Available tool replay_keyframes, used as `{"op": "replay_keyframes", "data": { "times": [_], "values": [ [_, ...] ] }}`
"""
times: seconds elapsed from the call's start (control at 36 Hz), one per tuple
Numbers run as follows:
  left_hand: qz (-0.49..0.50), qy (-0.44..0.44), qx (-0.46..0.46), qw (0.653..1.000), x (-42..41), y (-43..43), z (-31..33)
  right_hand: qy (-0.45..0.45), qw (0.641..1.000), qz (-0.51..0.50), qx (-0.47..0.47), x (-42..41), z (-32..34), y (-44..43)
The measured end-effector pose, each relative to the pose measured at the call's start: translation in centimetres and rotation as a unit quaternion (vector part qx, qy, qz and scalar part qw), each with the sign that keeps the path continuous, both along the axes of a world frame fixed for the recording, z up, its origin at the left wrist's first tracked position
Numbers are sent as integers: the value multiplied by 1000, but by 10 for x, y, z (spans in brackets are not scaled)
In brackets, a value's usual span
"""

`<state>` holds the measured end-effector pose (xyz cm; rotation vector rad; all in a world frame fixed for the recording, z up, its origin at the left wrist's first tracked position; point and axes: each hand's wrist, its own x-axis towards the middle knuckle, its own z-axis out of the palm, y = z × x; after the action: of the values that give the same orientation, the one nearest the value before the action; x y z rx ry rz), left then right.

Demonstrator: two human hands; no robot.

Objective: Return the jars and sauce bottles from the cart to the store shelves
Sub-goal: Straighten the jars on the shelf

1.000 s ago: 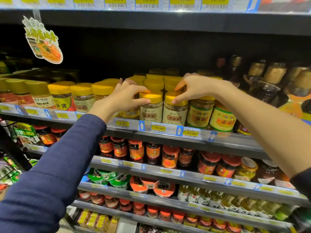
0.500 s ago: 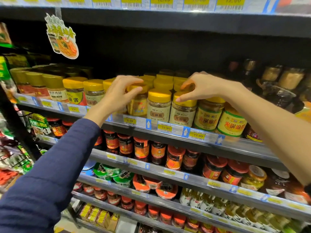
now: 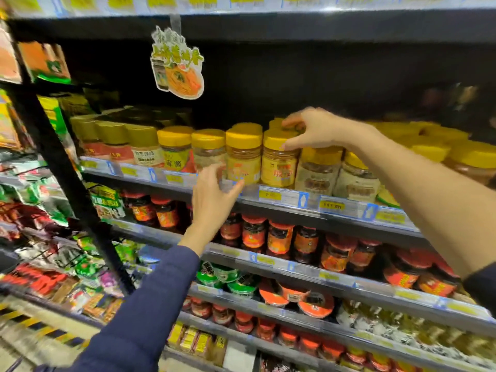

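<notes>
Jars with yellow lids (image 3: 279, 159) stand along the shelf (image 3: 281, 196). From my head view, my right hand (image 3: 312, 128) pinches one jar's lid, seemingly squaring it in line; my left hand (image 3: 214, 194), open and empty, hangs just below the shelf edge.

Counts, head view:

- Hands – two: left hand (image 3: 212, 196), right hand (image 3: 312, 128)
- Hanging promo tag (image 3: 177, 65) – one
- Stocked shelf tiers right of the upright – four
- Yellow-lidded jars (image 3: 243, 154), front row of the upper shelf – about twelve; right end blurred
- Red-lidded jars (image 3: 279, 238), next tier down – about ten in front
- Green-lidded tubs (image 3: 225, 276) – roughly three; orange-lidded tubs (image 3: 295, 296) – roughly three
</notes>
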<state>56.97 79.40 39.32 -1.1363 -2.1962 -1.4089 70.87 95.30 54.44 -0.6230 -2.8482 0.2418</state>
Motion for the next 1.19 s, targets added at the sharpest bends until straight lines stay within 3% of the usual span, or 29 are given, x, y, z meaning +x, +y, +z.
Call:
{"op": "replay_keyframes", "data": {
  "times": [0.19,0.53,0.78,0.97,1.19],
  "values": [
    [105,36,-38,993,9,14,-4,-57,995,-77,6,-18,-2,-1],
    [127,-107,-25,986,24,38,6,-60,988,-138,-21,-27,1,3],
    [132,-121,9,984,18,39,6,-71,985,-157,-11,-32,2,-3],
    [129,-121,1,984,17,38,7,-74,985,-156,14,-35,7,-12],
    [130,-122,-2,984,18,37,9,-64,996,-56,-7,-48,5,-26]
  ]
}}
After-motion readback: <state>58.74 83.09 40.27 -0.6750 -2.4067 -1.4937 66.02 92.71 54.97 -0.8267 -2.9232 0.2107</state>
